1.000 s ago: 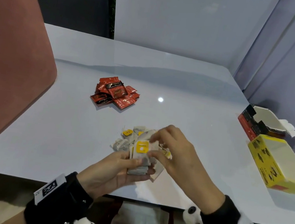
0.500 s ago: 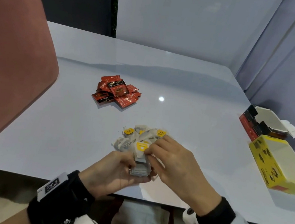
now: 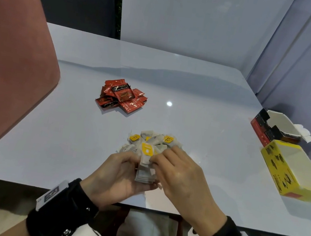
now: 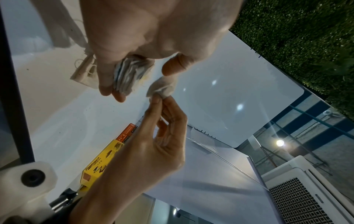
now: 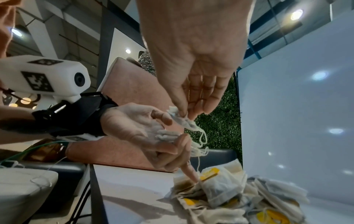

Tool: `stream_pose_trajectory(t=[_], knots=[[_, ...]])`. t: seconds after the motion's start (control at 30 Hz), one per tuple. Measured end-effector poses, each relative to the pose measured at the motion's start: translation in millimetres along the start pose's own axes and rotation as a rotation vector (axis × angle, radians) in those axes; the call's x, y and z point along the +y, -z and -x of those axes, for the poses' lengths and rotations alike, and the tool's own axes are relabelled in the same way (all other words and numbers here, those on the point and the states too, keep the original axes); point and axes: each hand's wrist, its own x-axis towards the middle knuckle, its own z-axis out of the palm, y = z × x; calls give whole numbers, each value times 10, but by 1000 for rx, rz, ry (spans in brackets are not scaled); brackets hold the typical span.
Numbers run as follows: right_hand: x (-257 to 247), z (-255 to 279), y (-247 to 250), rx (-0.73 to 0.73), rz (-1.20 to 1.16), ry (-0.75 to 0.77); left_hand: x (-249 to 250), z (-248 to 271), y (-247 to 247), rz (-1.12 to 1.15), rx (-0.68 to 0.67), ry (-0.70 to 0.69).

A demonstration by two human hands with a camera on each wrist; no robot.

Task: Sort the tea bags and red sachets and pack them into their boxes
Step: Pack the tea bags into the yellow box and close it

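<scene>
Although the sorting looks done, with tea bags [image 3: 152, 140] and red sachets [image 3: 121, 97] in separate heaps on the worktop [image 3: 203, 96], nothing seems packed: the yellow box [image 3: 291, 169] lies open and, as far as can be seen, empty. Well to the left of that box, the left hand [image 3: 120, 175] clasps a squared-up stack of tea bags [image 3: 145, 168], while the right hand [image 3: 179, 173] pinches one more bag against it. Loose bags lie just behind the stack: pale, crumpled paper pouches with yellow tags and trailing strings. Farther left sit the sachets; the dark sachet box [image 3: 275, 127] stands behind the yellow one.
</scene>
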Motion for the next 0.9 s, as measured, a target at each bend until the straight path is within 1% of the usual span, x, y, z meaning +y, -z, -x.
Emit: stream_pose_trajectory(t=[0.07,0.13,0.2,0.23,0.3,0.33,0.37,0.4,0.43,0.5,0.57,0.63,0.67,0.7,0.77,0.83,0.9], knots=[[-4,-3,17,-13,40,9,23,12,-11,0,-23,4],[-35,13,12,-83,67,20,22,16,-40,-13,-43,5],[-67,33,16,-145,47,21,-3,-3,-48,-84,-14,-15],[-72,42,22,-152,16,20,-20,-21,-40,-119,13,-26],[-22,57,38,-101,-89,-19,-50,-41,-6,-158,38,-37],[57,61,68,-52,-139,-72,-58,-50,16,-162,56,-38],[199,67,108,4,-172,-158,-54,-55,36,-162,88,-41],[387,75,171,43,-179,-283,-45,-58,52,-166,116,-48],[649,106,245,36,-139,-433,-32,-59,66,-174,138,-58],[1229,197,435,-71,56,-723,3,-46,97,-213,133,-73],[1756,361,572,-165,199,-978,44,-31,110,-285,115,-76],[2098,571,589,-251,254,-1192,84,-38,95,-347,106,-85],[2231,683,555,-301,262,-1260,103,-50,76,-376,97,-91],[2319,785,512,-370,284,-1283,123,-62,51,-404,90,-98],[2390,925,435,-477,347,-1256,167,-91,9,-449,87,-114],[2276,947,423,-511,411,-1181,217,-115,-23,-469,90,-130],[2015,940,425,-510,396,-1094,270,-140,-39,-456,95,-145]])
